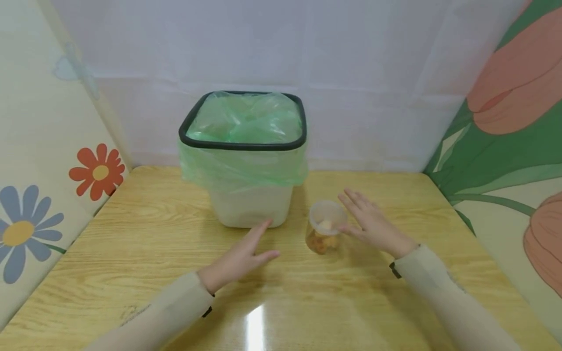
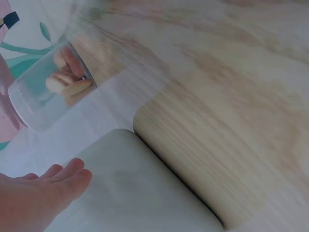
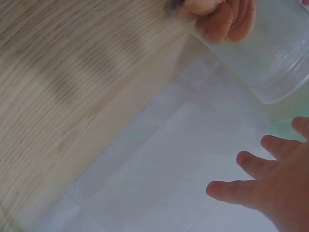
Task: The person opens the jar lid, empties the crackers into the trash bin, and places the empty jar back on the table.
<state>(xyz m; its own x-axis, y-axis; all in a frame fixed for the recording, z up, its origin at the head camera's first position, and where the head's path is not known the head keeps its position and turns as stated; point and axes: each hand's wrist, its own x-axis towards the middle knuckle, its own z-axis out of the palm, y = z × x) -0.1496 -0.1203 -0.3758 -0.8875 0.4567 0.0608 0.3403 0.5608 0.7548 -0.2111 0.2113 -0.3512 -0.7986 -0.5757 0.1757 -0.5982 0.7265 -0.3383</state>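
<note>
A clear plastic cup stands upright on the table, with several rounded brown and pale pieces at its bottom. To the right of the cup is my right hand, fingers spread and straight, the thumb overlapping the cup's side in the head view. My left hand hovers over the table left of the cup, in front of a white bin, its fingers extended and thumb apart. Neither hand holds anything. In the right wrist view, spread fingers show beside the cup.
A green plastic bag lines the bin and hangs over its black rim. The wood-grain table ends at a white cloth backdrop. Flower-printed panels flank both sides.
</note>
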